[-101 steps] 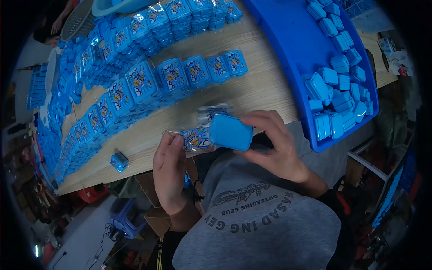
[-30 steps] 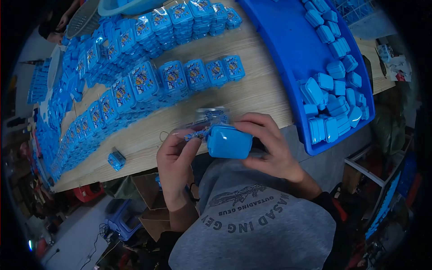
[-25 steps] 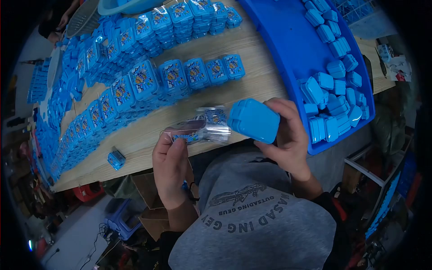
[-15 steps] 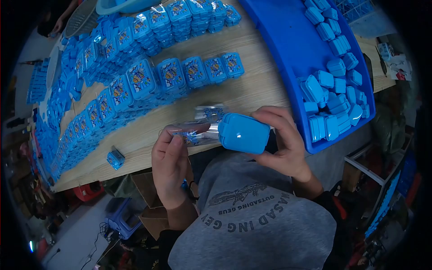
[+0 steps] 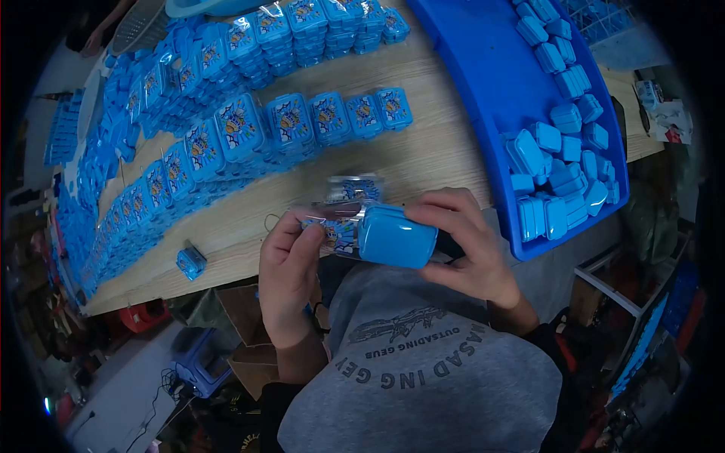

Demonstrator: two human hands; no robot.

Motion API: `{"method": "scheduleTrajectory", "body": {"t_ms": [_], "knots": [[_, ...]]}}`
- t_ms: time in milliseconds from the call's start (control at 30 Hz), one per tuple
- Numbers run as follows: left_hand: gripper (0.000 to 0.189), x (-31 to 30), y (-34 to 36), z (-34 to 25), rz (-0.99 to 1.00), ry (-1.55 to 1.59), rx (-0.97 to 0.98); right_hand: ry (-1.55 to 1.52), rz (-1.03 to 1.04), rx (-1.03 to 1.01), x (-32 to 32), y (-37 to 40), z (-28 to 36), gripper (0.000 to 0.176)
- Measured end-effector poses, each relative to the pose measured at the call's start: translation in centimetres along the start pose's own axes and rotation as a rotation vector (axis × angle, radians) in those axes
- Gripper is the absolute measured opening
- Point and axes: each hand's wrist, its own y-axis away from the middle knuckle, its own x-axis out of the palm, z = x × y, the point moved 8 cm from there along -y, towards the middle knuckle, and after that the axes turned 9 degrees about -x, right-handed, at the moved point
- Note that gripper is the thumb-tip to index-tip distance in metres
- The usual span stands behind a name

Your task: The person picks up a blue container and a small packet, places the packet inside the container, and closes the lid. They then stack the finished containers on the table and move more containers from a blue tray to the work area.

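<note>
Currently, left of the blue tray [image 5: 491,60], the right hand [image 5: 474,260] pinches a light-blue box [image 5: 396,240] by its tray-side end, long axis pointing away from the tray toward the printed bag [image 5: 342,235] that the left hand [image 5: 288,278] pinches.

My right hand [image 5: 472,260] covers one end of the blue case [image 5: 398,238]; the case's far face is out of sight. My left hand [image 5: 287,275] hides one end of the clear printed bag [image 5: 341,235], the case blocks the other, so can't tell whether the case's edge sits inside. Packet behind [image 5: 355,187]: partly hidden. Small packet [image 5: 191,263]: print too small to read. Blue tray [image 5: 491,60], basin [image 5: 204,7]: both cut off at top. Co-worker's hand [image 5: 94,41]: dim, blurred. Clutter lower left [image 5: 45,294]: too dark to sort.
</note>
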Motion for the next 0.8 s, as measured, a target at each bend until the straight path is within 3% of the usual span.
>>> {"method": "scheduleTrajectory", "body": {"t_ms": [100, 200, 367, 500, 600, 700, 800], "knots": [[0.026, 0.7, 0.2, -0.6, -0.01, -0.133, -0.024, 0.004, 0.01, -0.007, 0.0, -0.2, 0.0, 0.064], [0.026, 0.4, 0.0, -0.4, 0.016, 0.048, -0.028, -0.003, 0.053, -0.034, 0.4, -0.4, 0.3, 0.065], [0.022, 0.7, 0.5, -0.7, -0.016, -0.172, -0.03, -0.04, 0.097, -0.036, 1.2, -0.5, 0.1, 0.062], [0.018, 1.3, 0.6, -0.9, -0.072, -0.208, -0.053, -0.171, -0.011, -0.038, 1.3, -0.2, -0.2, 0.063], [0.025, 1.2, 1.0, -1.2, -0.075, -0.267, -0.049, -0.358, -0.012, -0.083, 2.4, -0.6, -0.4, 0.066], [0.038, 1.3, 1.8, -2.8, -0.24, -0.463, 0.229, -0.496, -0.03, -0.117, 3.2, -0.3, -1.1, 0.067], [0.053, 0.4, 2.5, -3.9, -0.453, -0.225, 0.618, -0.445, -0.175, -0.155, 2.6, -0.3, -0.9, 0.066]]}}
